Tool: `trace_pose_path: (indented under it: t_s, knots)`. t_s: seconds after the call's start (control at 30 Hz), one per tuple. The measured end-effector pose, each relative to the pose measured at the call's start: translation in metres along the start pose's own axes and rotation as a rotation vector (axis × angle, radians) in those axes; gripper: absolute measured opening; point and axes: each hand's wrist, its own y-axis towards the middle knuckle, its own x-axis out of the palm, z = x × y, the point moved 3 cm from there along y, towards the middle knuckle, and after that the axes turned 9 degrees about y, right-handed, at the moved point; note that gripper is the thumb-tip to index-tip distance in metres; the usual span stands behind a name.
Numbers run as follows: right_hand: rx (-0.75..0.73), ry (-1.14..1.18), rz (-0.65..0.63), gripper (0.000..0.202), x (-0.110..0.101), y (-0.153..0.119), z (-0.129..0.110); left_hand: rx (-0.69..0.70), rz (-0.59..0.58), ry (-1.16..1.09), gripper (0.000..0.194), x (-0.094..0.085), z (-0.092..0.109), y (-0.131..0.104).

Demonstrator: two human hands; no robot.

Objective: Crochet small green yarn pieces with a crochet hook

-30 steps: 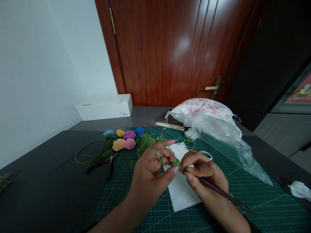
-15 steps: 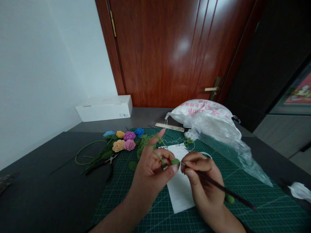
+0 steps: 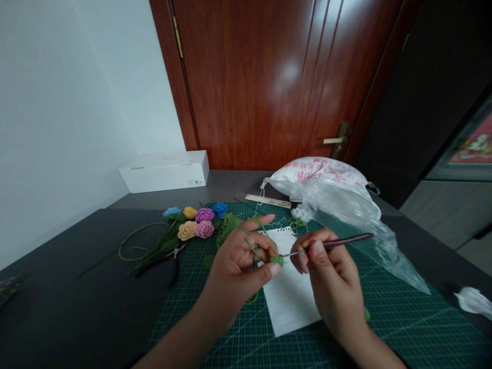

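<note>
Green crochet piece (image 3: 275, 261); dark maroon hook handle (image 3: 348, 240); pale-gridded green mat (image 3: 407, 318); reddish-brown door (image 3: 249, 87)

A small bit of the dark right sleeve (image 3: 401, 358) shows low on the right of the frame. A tiny dark bit of the left sleeve (image 3: 139, 359) shows bottom left. Both forearms (image 3: 202, 325) and all the fingers (image 3: 264, 221) are bare.

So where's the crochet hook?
Right of centre in the head view, the crochet hook is in the right hand, its tip at the green piece in the left hand.
</note>
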Motion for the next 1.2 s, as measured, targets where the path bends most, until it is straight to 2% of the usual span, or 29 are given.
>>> trace_pose_path:
  t_s: [0.1,0.2,0.3,0.37,0.43,0.5,0.63,0.73,0.8,0.87,0.93,1.0,1.07,1.2]
  knots:
    - [0.133,0.187,0.002,0.025,0.003,0.004,0.004,-0.052,-0.015,-0.109,0.058,0.0,-0.003,0.0]
    - [0.258,0.312,0.0,0.027,0.006,0.004,0.007,-0.089,-0.067,-0.189,0.059,0.002,-0.006,0.0]
    - [0.374,0.343,-0.023,0.028,0.011,0.001,0.012,-0.107,-0.1,-0.228,0.058,0.002,-0.008,0.001]
    - [0.371,0.308,-0.048,0.028,0.012,-0.002,0.015,-0.103,-0.11,-0.235,0.06,0.003,-0.008,0.0]
    - [0.271,0.224,-0.057,0.026,0.012,-0.004,0.014,-0.088,-0.102,-0.234,0.063,0.005,-0.008,-0.001]
    - [0.08,0.052,-0.052,0.018,0.008,-0.005,0.01,-0.071,-0.043,-0.203,0.063,0.006,-0.007,-0.002]
    - [-0.373,-0.529,-0.185,0.016,0.009,-0.008,-0.006,-0.076,0.111,-0.154,0.059,0.01,-0.007,-0.007]
    - [-0.48,-0.729,-0.217,0.019,0.01,-0.008,-0.012,-0.159,0.098,-0.269,0.061,0.013,-0.011,-0.008]
    - [-0.535,-0.691,-0.221,0.021,0.01,-0.008,-0.014,-0.246,0.025,-0.39,0.06,0.015,-0.014,-0.007]
    - [-0.53,-0.57,-0.24,0.021,0.009,-0.008,-0.012,-0.307,-0.048,-0.49,0.061,0.015,-0.015,-0.006]
    - [-0.443,-0.417,-0.217,0.014,0.007,-0.008,-0.008,-0.322,-0.079,-0.536,0.063,0.015,-0.015,-0.005]
    - [-0.341,-0.267,-0.139,0.005,0.005,-0.008,-0.004,-0.315,-0.092,-0.54,0.067,0.014,-0.013,-0.004]
    - [-0.262,-0.124,-0.084,0.005,0.003,-0.009,0.0,-0.313,-0.101,-0.518,0.07,0.013,-0.011,-0.004]
    - [-0.113,0.119,-0.066,0.009,0.004,-0.006,0.001,-0.313,-0.11,-0.495,0.069,0.011,-0.01,-0.003]
